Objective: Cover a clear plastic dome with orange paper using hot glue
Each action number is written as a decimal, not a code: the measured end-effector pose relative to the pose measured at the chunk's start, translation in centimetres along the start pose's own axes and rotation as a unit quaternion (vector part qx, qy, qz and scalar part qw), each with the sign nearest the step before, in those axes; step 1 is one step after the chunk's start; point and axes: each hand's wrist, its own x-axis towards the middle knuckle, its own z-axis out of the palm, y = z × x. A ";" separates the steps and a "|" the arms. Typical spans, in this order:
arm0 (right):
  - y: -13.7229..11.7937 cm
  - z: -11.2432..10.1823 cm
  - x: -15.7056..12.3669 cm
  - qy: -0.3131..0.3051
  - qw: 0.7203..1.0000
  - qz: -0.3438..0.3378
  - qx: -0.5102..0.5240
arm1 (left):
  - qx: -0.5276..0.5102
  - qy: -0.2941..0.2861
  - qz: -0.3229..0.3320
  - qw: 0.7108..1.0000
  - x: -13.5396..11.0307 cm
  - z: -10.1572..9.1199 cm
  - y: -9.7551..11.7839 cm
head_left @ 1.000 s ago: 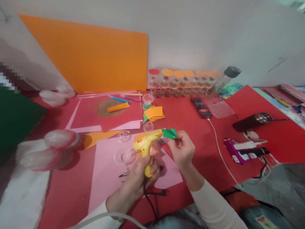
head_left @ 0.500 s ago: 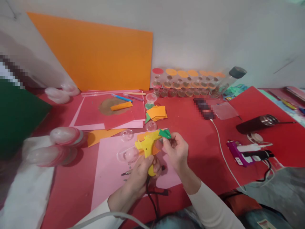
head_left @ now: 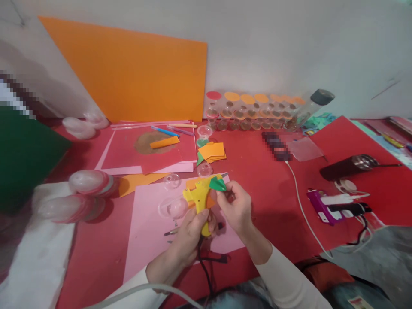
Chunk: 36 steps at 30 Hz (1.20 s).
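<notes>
My left hand (head_left: 192, 226) is wrapped around the handle of a yellow glue gun (head_left: 200, 195), whose nozzle points up and to the right. A black cord trails down from the grip. Between the thumb and fingers of my right hand (head_left: 236, 205) is a small folded green paper piece (head_left: 218, 184), close in front of the gun's nozzle end. Whether the paper touches the gun I cannot tell. Below both hands lies a pink sheet (head_left: 144, 231) with clear plastic domes (head_left: 172, 209) and a dark-tipped pen-like tool (head_left: 170, 232) on it.
Orange paper squares (head_left: 211, 151) are stacked beyond my hands. Rows of clear cups (head_left: 240, 113) line the wall. To the right are a black tumbler (head_left: 349, 167), a purple power strip (head_left: 323, 210) and a white cable (head_left: 296, 193). Clear plastic containers (head_left: 86, 182) lie at left.
My right hand has shifted slightly left and down, bringing the green paper from the nozzle tip to in front of the barrel. The nozzle tip now shows. My left hand keeps the glue gun nearly still.
</notes>
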 end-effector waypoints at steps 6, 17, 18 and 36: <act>0.7 -0.9 0.8 0.042 0.999 -0.029 -0.015 | -0.006 0.022 -0.005 1.000 0.1 0.4 0.2; 1.0 -1.4 1.3 -0.027 0.939 -0.297 -0.169 | 0.069 0.022 0.018 0.997 -0.3 -0.6 -0.7; 1.0 -1.4 1.3 -0.025 0.935 -0.307 -0.177 | 0.074 0.023 0.022 0.997 -0.3 -0.6 -0.7; 1.2 -1.1 1.4 -0.009 0.982 -0.143 -0.123 | 0.077 0.008 0.032 0.996 -0.2 -0.3 -0.3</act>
